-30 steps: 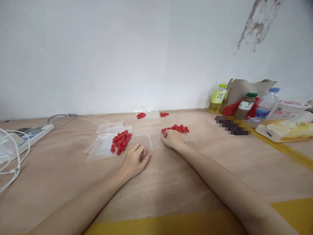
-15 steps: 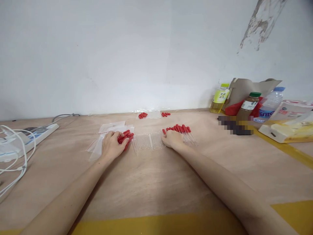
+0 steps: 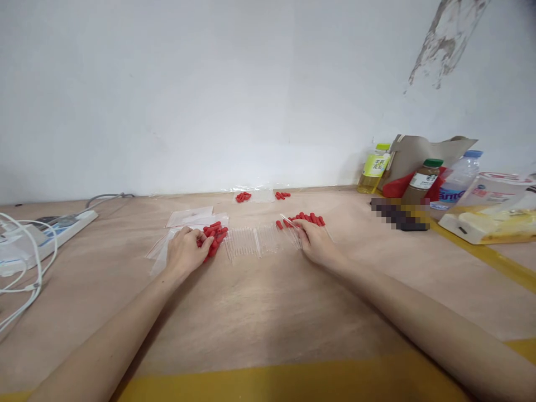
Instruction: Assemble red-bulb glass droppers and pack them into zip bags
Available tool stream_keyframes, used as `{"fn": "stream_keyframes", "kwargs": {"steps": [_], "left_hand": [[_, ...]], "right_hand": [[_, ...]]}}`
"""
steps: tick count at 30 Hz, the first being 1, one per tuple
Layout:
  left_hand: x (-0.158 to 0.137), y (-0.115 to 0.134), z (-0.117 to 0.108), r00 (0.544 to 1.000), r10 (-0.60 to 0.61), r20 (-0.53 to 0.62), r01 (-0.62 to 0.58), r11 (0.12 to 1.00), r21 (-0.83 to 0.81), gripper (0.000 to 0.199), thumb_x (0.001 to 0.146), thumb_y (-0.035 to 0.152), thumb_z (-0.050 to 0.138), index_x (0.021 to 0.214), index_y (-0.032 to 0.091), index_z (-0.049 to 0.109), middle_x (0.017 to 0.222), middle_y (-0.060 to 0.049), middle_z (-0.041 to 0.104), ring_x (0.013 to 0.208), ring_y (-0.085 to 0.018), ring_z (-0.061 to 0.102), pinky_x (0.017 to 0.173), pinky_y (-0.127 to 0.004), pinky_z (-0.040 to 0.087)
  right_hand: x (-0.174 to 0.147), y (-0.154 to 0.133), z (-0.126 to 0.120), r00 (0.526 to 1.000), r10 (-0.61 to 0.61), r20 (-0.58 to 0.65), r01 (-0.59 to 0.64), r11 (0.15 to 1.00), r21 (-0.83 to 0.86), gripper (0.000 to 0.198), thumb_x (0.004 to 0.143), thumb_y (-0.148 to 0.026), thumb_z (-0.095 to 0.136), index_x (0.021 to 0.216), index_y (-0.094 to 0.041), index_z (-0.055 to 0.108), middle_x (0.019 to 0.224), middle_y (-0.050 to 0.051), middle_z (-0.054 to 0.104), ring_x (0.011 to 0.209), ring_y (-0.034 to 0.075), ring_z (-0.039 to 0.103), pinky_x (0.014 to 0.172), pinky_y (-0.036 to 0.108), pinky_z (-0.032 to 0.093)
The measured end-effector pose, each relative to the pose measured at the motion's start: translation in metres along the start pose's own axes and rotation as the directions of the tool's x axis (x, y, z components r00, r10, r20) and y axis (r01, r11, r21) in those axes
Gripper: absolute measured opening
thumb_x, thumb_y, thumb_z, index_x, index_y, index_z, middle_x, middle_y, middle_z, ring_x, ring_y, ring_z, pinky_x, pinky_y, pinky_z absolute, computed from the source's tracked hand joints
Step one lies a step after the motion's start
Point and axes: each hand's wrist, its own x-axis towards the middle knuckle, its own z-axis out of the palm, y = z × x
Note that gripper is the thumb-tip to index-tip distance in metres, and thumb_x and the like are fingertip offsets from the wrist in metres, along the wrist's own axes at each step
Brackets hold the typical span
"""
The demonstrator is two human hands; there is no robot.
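My left hand [image 3: 187, 252] is closed, thumb and fingertips pinched at the edge of the pile of red rubber bulbs [image 3: 214, 237]. A bulb seems held there, partly hidden by the fingers. Between thumb and fingers of my right hand [image 3: 316, 241] is a thin clear tube [image 3: 286, 221], tilted, its upper end pointing left. Between the two hands, clear thin tubes [image 3: 245, 242] lie side by side in a row on the table. Behind my right hand, several droppers with red bulbs [image 3: 312, 216] lie in a row; their stems are mostly covered by the hand.
Clear plastic bags [image 3: 190, 216] lie under and behind my left hand. More red bulbs [image 3: 243, 197] lie in a clear bag by the wall. A power strip [image 3: 75, 229] with white cables is at left. Bottles [image 3: 422, 181], a grey bag [image 3: 427, 146] and a tissue pack [image 3: 489, 206] stand at right.
My right hand has moved right and lifted from the row of clear tubes, with a tube in its fingers. My left hand has drawn slightly left, its fingertips closing at the bulb pile.
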Motion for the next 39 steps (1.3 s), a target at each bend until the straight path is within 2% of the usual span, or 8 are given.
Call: {"fn": "stream_keyframes", "kwargs": {"steps": [4, 8, 15, 20, 22, 25, 29, 39], "left_hand": [[0.000, 0.001, 0.001, 1.000, 0.027, 0.006, -0.027, 0.999, -0.020, 0.027, 0.074, 0.043, 0.048, 0.066, 0.019, 0.057, 0.076, -0.007, 0.058, 0.075, -0.024, 0.056, 0.066, -0.033, 0.041], [0.001, 0.001, 0.005, 0.999, 0.015, 0.029, -0.014, 0.999, -0.030, 0.027, 0.074, 0.044, 0.047, 0.072, 0.019, 0.058, 0.080, -0.007, 0.059, 0.077, -0.024, 0.056, 0.067, -0.033, 0.042], [0.003, -0.004, 0.007, 0.996, -0.004, 0.087, 0.010, 0.998, -0.065, 0.027, 0.076, 0.042, 0.045, 0.072, 0.019, 0.058, 0.079, -0.007, 0.060, 0.076, -0.024, 0.056, 0.066, -0.033, 0.042], [-0.003, 0.011, 0.000, 0.995, 0.085, -0.061, -0.093, 0.984, -0.154, 0.019, 0.079, 0.035, 0.046, 0.074, 0.018, 0.053, 0.083, -0.007, 0.058, 0.082, -0.024, 0.054, 0.072, -0.035, 0.041], [-0.012, 0.026, 0.002, 0.985, 0.147, -0.086, -0.167, 0.938, -0.303, 0.017, 0.080, 0.034, 0.045, 0.079, 0.018, 0.051, 0.084, -0.006, 0.057, 0.080, -0.021, 0.055, 0.071, -0.033, 0.043], [-0.030, 0.051, 0.013, 0.976, 0.215, 0.043, -0.146, 0.783, -0.604, 0.017, 0.083, 0.035, 0.045, 0.083, 0.018, 0.049, 0.079, -0.003, 0.057, 0.070, -0.015, 0.056, 0.062, -0.027, 0.045], [-0.049, 0.071, 0.027, 0.938, 0.320, 0.132, -0.105, 0.627, -0.772, 0.021, 0.084, 0.032, 0.046, 0.098, 0.018, 0.051, 0.088, -0.004, 0.060, 0.080, -0.016, 0.058, 0.069, -0.027, 0.047], [-0.051, 0.075, 0.026, 0.917, 0.383, 0.109, -0.175, 0.634, -0.753, 0.023, 0.085, 0.031, 0.046, 0.098, 0.018, 0.059, 0.085, -0.003, 0.064, 0.073, -0.015, 0.058, 0.067, -0.027, 0.047]], "right_hand": [[-0.013, 0.014, -0.003, 0.995, -0.065, -0.071, 0.067, 0.997, 0.023, 0.025, 0.084, -0.017, 0.035, 0.101, -0.016, 0.054, 0.098, 0.010, 0.062, 0.090, 0.020, 0.056, 0.080, 0.033, 0.043], [-0.019, 0.013, -0.002, 0.998, -0.022, -0.054, 0.025, 0.998, 0.049, 0.019, 0.084, -0.017, 0.035, 0.092, -0.017, 0.053, 0.088, 0.008, 0.061, 0.081, 0.019, 0.056, 0.074, 0.032, 0.044], [-0.021, 0.009, 0.001, 1.000, 0.002, -0.002, -0.001, 0.999, 0.044, 0.016, 0.084, -0.016, 0.035, 0.090, -0.016, 0.050, 0.084, 0.008, 0.058, 0.079, 0.019, 0.054, 0.070, 0.031, 0.042], [-0.022, 0.008, 0.001, 1.000, 0.000, 0.004, 0.000, 0.999, 0.052, 0.023, 0.085, -0.016, 0.032, 0.100, -0.014, 0.050, 0.095, 0.010, 0.058, 0.088, 0.019, 0.054, 0.078, 0.033, 0.042], [-0.023, 0.005, 0.001, 1.000, -0.014, 0.002, 0.014, 0.998, 0.061, 0.026, 0.086, -0.017, 0.032, 0.105, -0.015, 0.050, 0.102, 0.010, 0.058, 0.094, 0.019, 0.053, 0.082, 0.033, 0.041], [-0.024, -0.004, -0.001, 0.998, -0.046, 0.047, 0.041, 0.995, 0.091, 0.026, 0.088, -0.022, 0.033, 0.105, -0.018, 0.052, 0.100, 0.008, 0.060, 0.091, 0.018, 0.055, 0.078, 0.031, 0.041], [-0.027, -0.018, -0.002, 0.992, -0.070, 0.101, 0.059, 0.991, 0.117, 0.023, 0.088, -0.027, 0.038, 0.095, -0.019, 0.058, 0.088, 0.004, 0.063, 0.081, 0.015, 0.057, 0.073, 0.028, 0.039], [-0.030, -0.030, 0.005, 0.987, -0.082, 0.135, 0.065, 0.990, 0.126, 0.024, 0.089, -0.027, 0.037, 0.095, -0.019, 0.059, 0.089, 0.003, 0.065, 0.081, 0.013, 0.057, 0.075, 0.027, 0.035]]}}
